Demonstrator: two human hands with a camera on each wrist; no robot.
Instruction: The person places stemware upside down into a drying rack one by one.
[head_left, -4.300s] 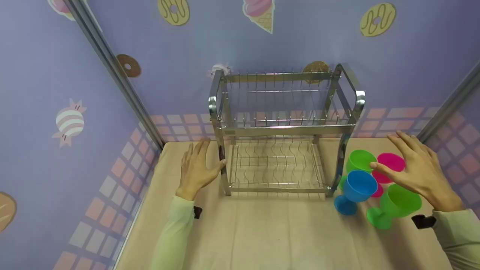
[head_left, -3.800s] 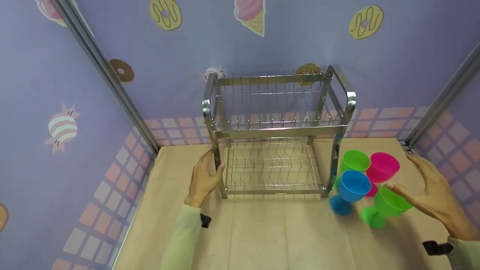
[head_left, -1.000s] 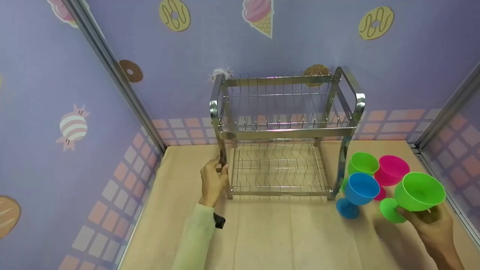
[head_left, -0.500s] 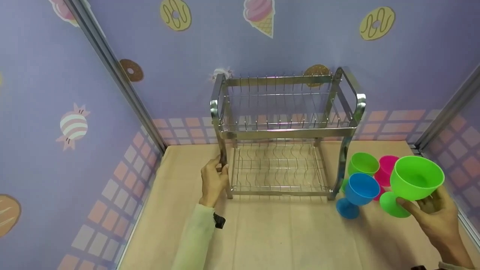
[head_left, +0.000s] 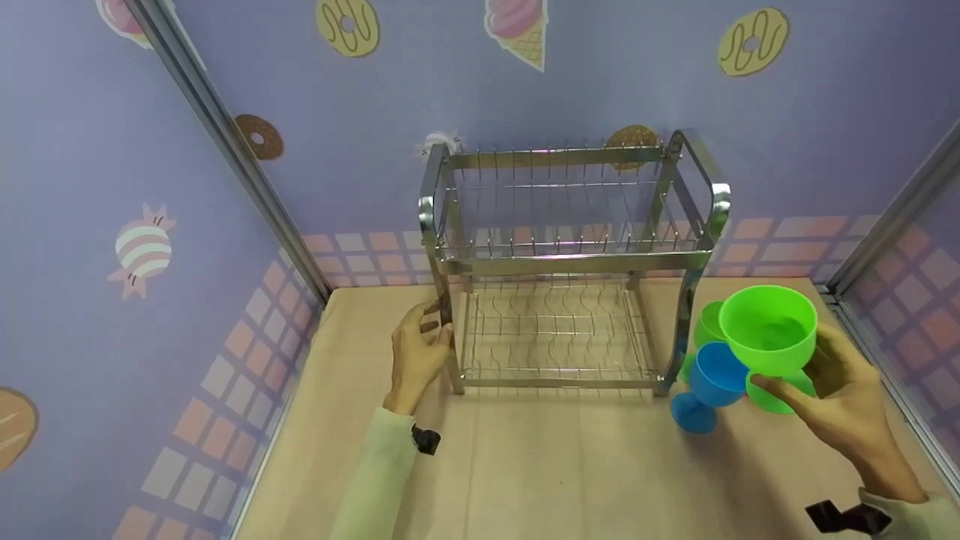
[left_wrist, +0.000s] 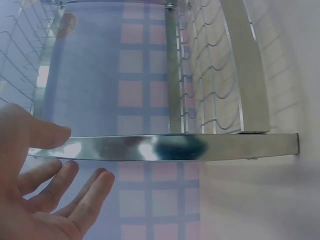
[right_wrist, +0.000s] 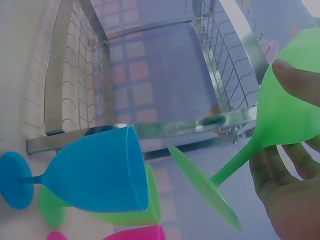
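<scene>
My right hand (head_left: pixel 847 397) grips a light green plastic goblet (head_left: pixel 772 334) by its bowl, upright and lifted off the table in the head view. In the right wrist view, the thumb lies on one side of the bowl and the fingers on the other. Below it stand a blue goblet (head_left: pixel 720 375) and another green goblet (head_left: pixel 709 326); a pink goblet (right_wrist: pixel 137 233) shows at the lower edge of the right wrist view. My left hand (head_left: pixel 416 360) is at the front left post (left_wrist: pixel 125 147) of a metal dish rack (head_left: pixel 574 264), thumb over it, fingertips apart from it.
The two-tier rack has an upper wire basket (head_left: pixel 562 187) and a lower wire tray (head_left: pixel 555 330). A cream cloth (head_left: pixel 555 465) covers the table. Patterned walls (head_left: pixel 570 90) close in the back and sides, with metal poles at the corners.
The right hand has taken hold of the front green goblet, raised it, and moved it left over the pink one. The left hand gripped the rack post, then loosened its fingers.
</scene>
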